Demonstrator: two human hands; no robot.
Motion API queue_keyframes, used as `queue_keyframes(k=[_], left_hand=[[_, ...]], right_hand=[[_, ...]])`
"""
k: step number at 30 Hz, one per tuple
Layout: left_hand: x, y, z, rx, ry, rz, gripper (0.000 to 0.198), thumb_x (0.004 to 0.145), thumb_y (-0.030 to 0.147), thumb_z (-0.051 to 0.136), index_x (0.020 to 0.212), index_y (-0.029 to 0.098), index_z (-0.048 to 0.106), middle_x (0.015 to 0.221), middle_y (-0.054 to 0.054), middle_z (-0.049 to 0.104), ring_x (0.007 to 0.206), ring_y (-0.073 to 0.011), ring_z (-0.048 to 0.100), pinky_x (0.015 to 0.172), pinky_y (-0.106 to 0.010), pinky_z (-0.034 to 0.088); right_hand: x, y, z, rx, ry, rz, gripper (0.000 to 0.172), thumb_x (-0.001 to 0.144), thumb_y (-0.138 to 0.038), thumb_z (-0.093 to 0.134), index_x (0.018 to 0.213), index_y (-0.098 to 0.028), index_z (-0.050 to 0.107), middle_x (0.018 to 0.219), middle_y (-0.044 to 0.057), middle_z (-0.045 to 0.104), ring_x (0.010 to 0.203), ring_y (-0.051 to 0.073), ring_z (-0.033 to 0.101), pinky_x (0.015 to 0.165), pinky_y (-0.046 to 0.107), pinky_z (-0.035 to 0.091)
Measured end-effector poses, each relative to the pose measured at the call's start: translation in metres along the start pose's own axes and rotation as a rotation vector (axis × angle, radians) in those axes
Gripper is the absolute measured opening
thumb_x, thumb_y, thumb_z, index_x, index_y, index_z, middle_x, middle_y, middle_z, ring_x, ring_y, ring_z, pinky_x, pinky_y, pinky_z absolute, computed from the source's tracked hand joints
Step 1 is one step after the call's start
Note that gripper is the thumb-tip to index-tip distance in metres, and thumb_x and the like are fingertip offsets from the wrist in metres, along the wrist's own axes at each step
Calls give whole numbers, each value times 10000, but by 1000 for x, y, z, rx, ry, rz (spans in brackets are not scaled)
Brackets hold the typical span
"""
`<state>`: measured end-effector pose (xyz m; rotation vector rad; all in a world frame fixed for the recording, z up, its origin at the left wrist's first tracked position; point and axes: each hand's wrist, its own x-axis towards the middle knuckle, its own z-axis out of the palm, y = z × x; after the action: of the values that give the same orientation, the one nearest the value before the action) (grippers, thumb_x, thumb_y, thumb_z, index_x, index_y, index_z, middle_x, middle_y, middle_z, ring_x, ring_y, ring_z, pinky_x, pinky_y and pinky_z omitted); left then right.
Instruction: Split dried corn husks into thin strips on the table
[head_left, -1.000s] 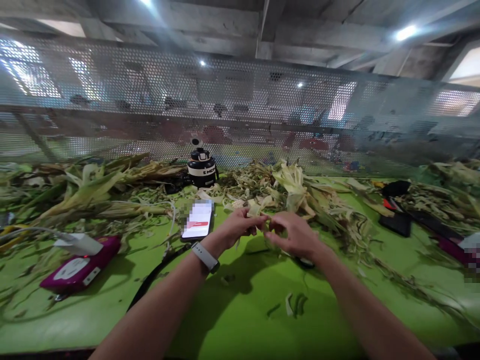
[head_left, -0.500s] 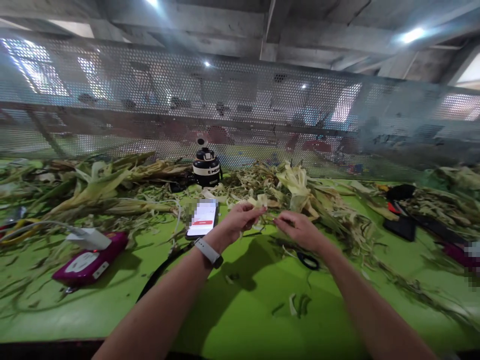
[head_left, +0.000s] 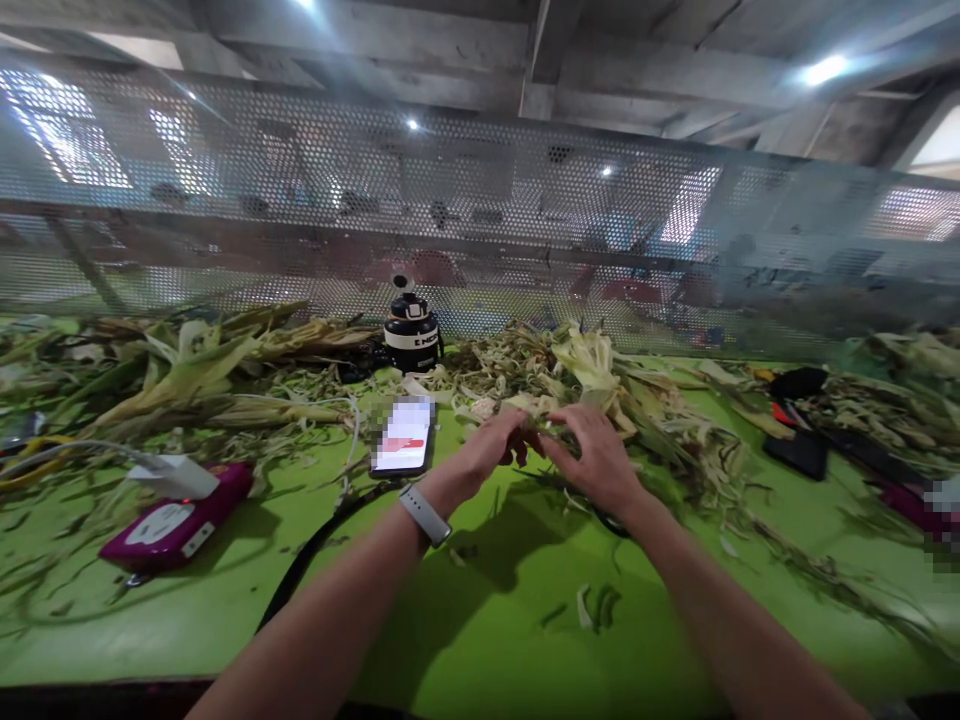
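My left hand [head_left: 496,447] and my right hand [head_left: 591,452] meet over the green table [head_left: 480,620], fingers pinched together on a pale strip of corn husk [head_left: 531,408] at the near edge of a husk pile [head_left: 600,385]. A grey watch [head_left: 424,514] sits on my left wrist. Dark scissors lie on the table, mostly hidden under my right hand. Exactly how much husk each hand grips is hidden by the fingers.
A lit phone [head_left: 405,436] lies left of my hands. A black-and-white bottle [head_left: 412,335] stands behind it. A magenta device [head_left: 178,515] with a white plug and cable lies at left. Corn stalks [head_left: 187,370] lie at back left. Dark items [head_left: 802,450] lie right. Perforated metal screen [head_left: 480,220] behind.
My hands drew apart half a second ago with husk between them and have now come back together, slightly farther forward, at the edge of the husk pile.
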<state>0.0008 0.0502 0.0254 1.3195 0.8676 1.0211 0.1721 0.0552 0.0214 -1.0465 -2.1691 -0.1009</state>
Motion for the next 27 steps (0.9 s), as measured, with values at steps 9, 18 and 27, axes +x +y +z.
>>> queue_keyframes(k=[9,18,27], left_hand=[[-5,-2,9,85,-13,59,202,832,314,332,715,188,437,560,7,593,483,-95,440,485,-229,282],[-6,-3,16,0,-64,29,238,839,383,419,708,217,310,459,38,556,372,-76,371,408,-205,237],[-11,0,22,-66,-78,-152,357,838,481,406,676,176,497,316,85,305,307,-55,213,382,-213,163]], right_hand=[[-1,1,9,-19,-36,-88,340,931,-318,375,713,-176,595,680,40,606,667,161,512,670,285,346],[-4,-9,8,-306,134,-106,294,912,-239,400,698,-163,587,657,48,597,687,175,493,722,311,310],[-5,-10,5,-386,170,-78,269,894,-229,419,688,-170,581,663,53,594,705,180,496,755,321,310]])
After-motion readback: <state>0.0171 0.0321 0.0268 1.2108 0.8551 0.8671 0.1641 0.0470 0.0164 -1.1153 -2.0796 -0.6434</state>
